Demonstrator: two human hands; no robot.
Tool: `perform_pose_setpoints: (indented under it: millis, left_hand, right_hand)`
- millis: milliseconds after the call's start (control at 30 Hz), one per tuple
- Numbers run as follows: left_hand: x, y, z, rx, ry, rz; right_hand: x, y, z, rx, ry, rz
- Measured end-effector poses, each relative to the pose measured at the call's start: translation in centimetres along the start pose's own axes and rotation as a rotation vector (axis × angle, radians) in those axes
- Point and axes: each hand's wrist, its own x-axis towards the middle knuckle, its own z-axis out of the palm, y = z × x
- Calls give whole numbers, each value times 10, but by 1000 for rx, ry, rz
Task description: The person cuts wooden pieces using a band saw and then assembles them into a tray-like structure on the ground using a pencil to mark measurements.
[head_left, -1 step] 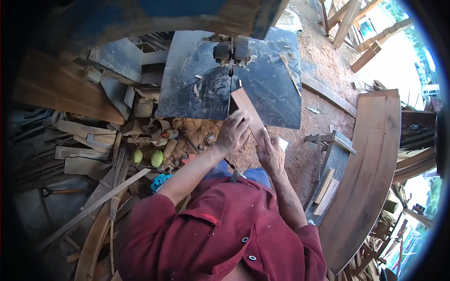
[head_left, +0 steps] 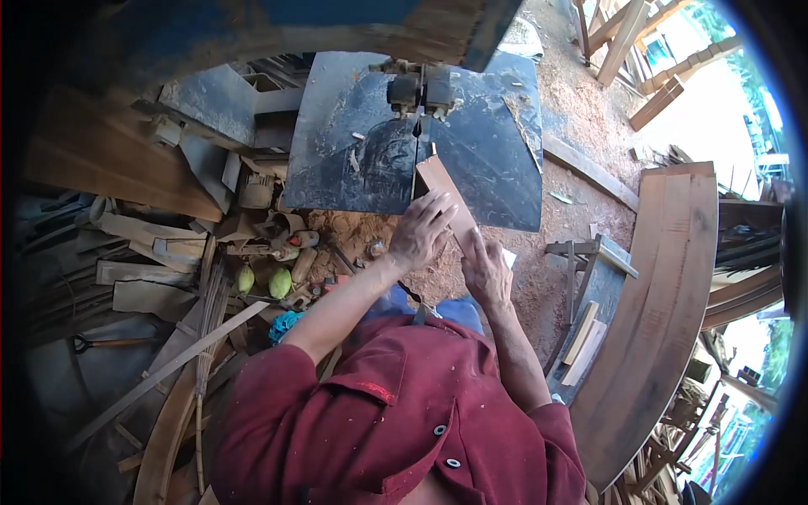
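A short, flat wooden board (head_left: 451,195) lies slanted over the near edge of a dark saw table (head_left: 497,160), its far end close to the table's slot. My left hand (head_left: 422,231) holds the board's left edge, fingers bent against it. Closed on the near end is my right hand (head_left: 486,271), its index finger stretched along the wood; the thumb is partly hidden. Beyond the board, the band saw's guide blocks (head_left: 421,91) hang over the slot. The blade itself is hard to make out. A small wood sliver (head_left: 433,149) lies just past the board's tip.
Wide curved planks (head_left: 648,311) stand at my right, beside a small bench (head_left: 602,290) bearing wood strips. Offcuts (head_left: 156,252) pile up at left, near two green fruits (head_left: 279,283) and a long thin strip (head_left: 177,370). Sawdust (head_left: 589,109) covers the floor.
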Motion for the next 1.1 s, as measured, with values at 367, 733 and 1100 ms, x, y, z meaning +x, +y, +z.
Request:
perform_pose_setpoints:
  millis: [367,733,1100]
  left_hand:
    - [37,-52,23,8,-131,6]
    - [54,-52,33,73,-72,-89]
    - [63,-59,39,81,-28,-102]
  right_hand:
    - [64,17,-13,-239,209,-162]
    - [92,34,-13,-223,185,-225]
    - [107,36,-16,-212,220,-258]
